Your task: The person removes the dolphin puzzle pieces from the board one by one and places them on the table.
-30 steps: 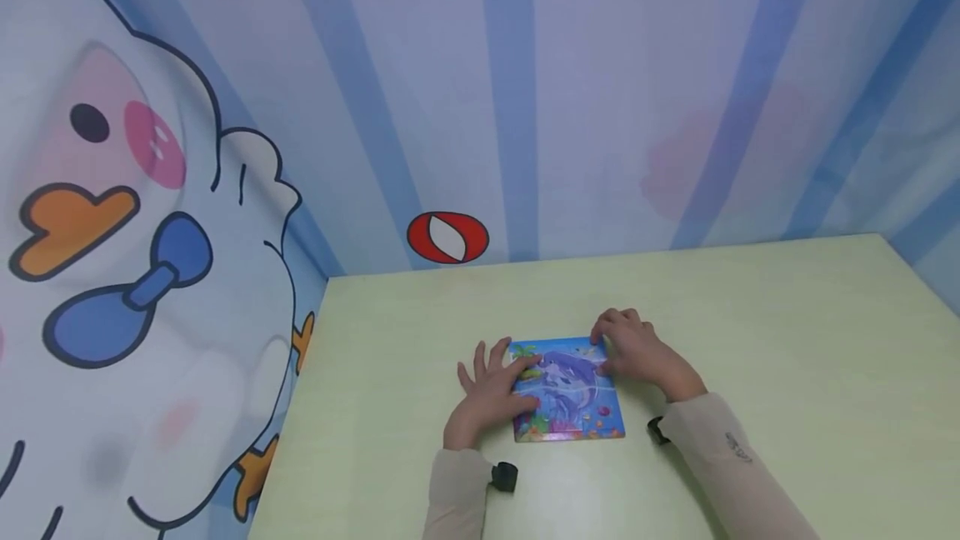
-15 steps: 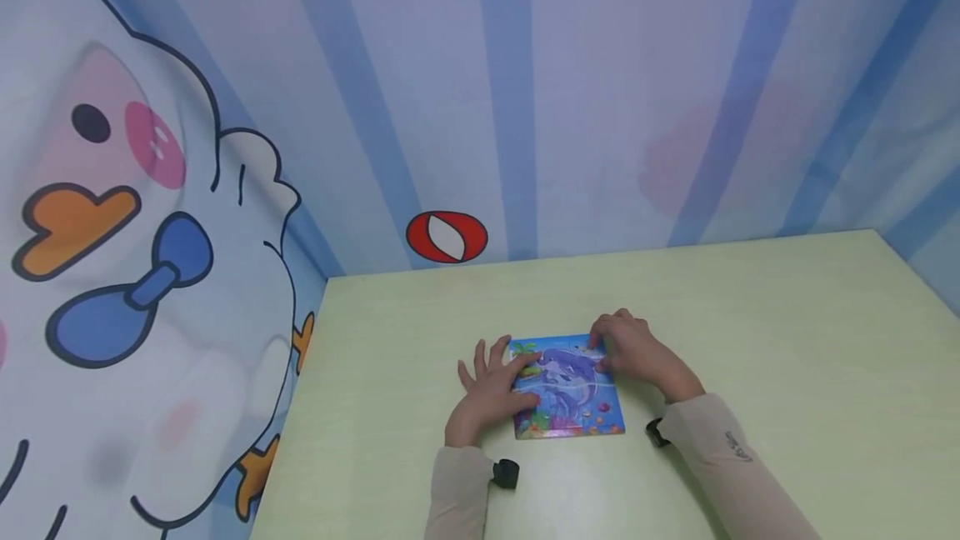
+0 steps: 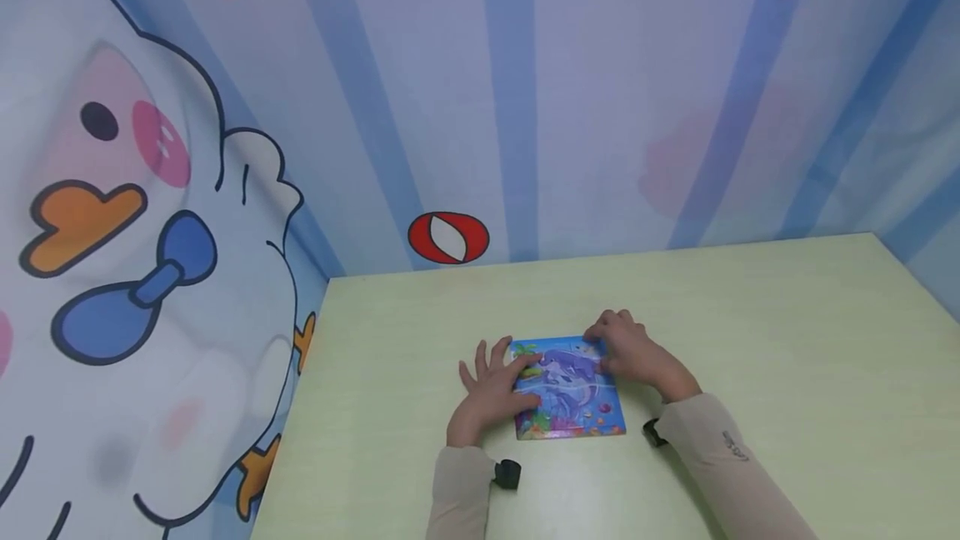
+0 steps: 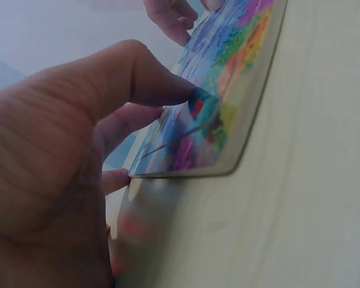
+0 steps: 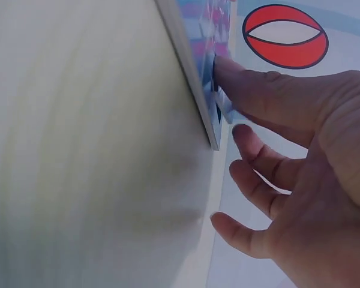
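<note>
A square jigsaw puzzle with a purple dolphin and sea scene lies in a thin board on the table. My left hand rests at its left side with fingers spread; in the left wrist view the thumb presses on the picture near a corner. At the far right corner, my right hand has its fingers bent over the puzzle. Close up in the right wrist view, the right thumb is against a puzzle piece whose edge stands tilted up from the board. The index fingertip is hidden behind it.
The pale yellow-green table extends on both sides of the puzzle. Behind it hangs a blue-striped cloth backdrop, with a cartoon duck at the left. A dark strap device sits at the left wrist.
My right fingertips have shifted slightly left along the puzzle's far edge. The left hand and the board stay in place.
</note>
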`<state>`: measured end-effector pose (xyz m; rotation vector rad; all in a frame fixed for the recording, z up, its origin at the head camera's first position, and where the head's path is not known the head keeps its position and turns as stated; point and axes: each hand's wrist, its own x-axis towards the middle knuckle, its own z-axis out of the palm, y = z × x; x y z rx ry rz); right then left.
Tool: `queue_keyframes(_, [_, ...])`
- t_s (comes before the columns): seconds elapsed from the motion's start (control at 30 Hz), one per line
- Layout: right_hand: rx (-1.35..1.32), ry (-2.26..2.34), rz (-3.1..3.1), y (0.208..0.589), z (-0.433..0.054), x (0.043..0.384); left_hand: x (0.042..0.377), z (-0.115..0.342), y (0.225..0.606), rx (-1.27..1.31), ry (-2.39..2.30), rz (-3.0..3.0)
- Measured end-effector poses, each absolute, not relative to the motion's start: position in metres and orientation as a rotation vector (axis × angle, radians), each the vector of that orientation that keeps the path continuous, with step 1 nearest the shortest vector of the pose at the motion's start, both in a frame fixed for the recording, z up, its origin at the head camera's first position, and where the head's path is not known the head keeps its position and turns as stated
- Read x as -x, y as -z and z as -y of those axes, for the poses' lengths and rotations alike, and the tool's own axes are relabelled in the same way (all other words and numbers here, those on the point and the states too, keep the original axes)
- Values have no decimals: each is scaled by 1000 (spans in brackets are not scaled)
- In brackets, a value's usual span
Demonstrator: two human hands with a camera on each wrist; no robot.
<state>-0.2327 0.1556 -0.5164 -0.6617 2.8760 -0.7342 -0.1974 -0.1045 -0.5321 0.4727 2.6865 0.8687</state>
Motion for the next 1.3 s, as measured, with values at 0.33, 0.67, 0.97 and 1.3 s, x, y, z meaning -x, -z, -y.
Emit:
queue_keyframes(0.33, [720,641,-2900,513,-153,231,196,102,530,-445,-853,-2694])
queue_keyframes(0.67, [725,787,-2876,515,-163,231,195,104,527,-466,-874,-2686])
queue_keyframes(0.97, [616,1312,-2623,521,-172,226,196,103,529,-471,-891,-2685])
queue_keyframes(1.3, [654,1564,-2540,530,-185,223,195,104,529,-475,-896,-2687])
